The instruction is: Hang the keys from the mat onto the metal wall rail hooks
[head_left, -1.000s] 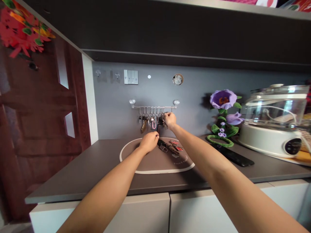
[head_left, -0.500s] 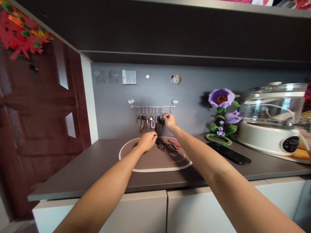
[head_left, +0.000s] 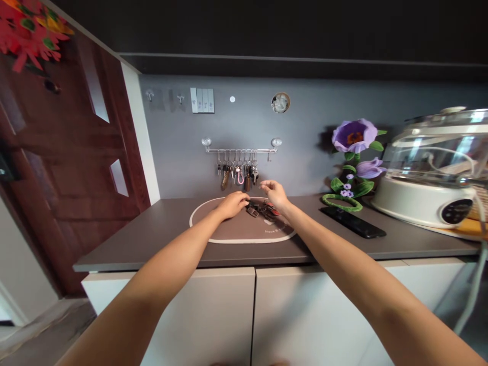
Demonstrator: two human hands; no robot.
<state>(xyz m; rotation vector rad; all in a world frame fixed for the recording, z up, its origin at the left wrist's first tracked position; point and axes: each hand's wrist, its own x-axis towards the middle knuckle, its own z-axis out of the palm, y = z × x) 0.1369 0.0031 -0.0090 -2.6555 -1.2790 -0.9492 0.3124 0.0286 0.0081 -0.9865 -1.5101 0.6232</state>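
lying near the right hand (head_left: 275, 194), jumbled keys (head_left: 263, 209), outlines indistinct

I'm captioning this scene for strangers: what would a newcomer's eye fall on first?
Probably the large purple flower, standing on the counter at right against the grey wall. Next, perhaps, the row of hanging keys on the wall rail, mid-picture, with the left grip and right grip lower down. The red floral decoration at top left, on the dark red door, also stands out.
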